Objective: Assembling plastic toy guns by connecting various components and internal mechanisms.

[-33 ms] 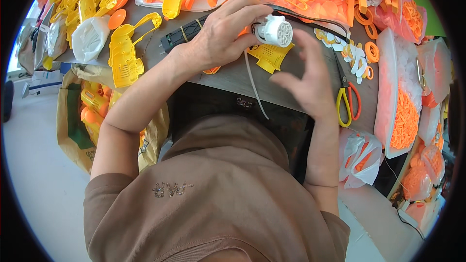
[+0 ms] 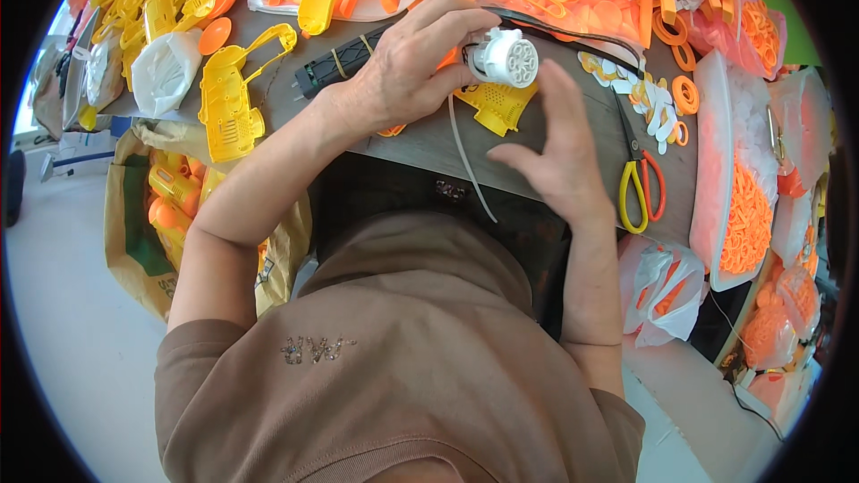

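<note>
Table (image 2: 420, 139), crowded with loose yellow and orange parts. Left hand (image 2: 407, 67) pinches a white round part (image 2: 506, 58) above the table's middle; right hand (image 2: 555, 156) hangs spread just beside it, touching nothing. Assembly appears unfinished: yellow shell (image 2: 231, 98) lies separate, far left.

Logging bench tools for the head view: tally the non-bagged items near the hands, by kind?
White round plastic part, in left hand: 1
Scissors, beside right hand: 1
Black power strip: 1
Yellow toy shell half: 1
White cable tie: 1
Total: 5
</note>
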A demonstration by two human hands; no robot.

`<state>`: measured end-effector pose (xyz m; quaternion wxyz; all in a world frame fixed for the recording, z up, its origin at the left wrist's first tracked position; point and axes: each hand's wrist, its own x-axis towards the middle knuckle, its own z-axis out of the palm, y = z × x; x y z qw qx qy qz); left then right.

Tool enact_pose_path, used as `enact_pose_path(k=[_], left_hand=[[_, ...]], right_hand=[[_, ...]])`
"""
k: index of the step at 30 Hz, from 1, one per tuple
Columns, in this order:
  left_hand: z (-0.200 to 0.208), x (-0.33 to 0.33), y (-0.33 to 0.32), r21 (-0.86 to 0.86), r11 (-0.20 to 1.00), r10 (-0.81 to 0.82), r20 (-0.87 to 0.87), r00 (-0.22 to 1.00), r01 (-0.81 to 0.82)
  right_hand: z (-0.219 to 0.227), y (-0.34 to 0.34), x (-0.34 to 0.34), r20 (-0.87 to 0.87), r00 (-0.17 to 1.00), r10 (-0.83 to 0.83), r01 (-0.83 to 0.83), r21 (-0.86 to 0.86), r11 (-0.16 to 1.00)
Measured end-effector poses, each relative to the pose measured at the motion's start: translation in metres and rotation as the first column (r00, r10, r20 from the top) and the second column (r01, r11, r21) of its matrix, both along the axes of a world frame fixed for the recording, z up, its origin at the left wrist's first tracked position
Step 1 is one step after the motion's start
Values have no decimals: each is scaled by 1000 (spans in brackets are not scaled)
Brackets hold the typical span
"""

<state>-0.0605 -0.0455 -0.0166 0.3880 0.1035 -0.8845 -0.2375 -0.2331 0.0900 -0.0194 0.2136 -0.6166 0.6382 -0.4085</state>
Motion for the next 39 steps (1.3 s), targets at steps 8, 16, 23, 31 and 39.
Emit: enact_pose_path(k=[8, 16, 23, 31, 39], left_hand=[[0, -5, -2, -411, 911, -28, 36, 999, 40], [13, -6, -22, 57, 995, -75, -27, 997, 77], [27, 5, -36, 464, 869, -226, 66, 972, 170], [15, 5, -49, -134, 939, -329, -71, 942, 318], [29, 13, -31, 286, 956, -87, 60, 994, 66]], right_hand=[[-2, -11, -3, -179, 981, 74, -103, -158, 982], [29, -32, -10, 256, 947, 196, -179, -86, 980], [32, -47, -3, 489, 845, 215, -168, -139, 976], [30, -53, 2, 519, 822, 233, -166, -173, 971], [26, -54, 8, 571, 789, 226, -146, -183, 972]])
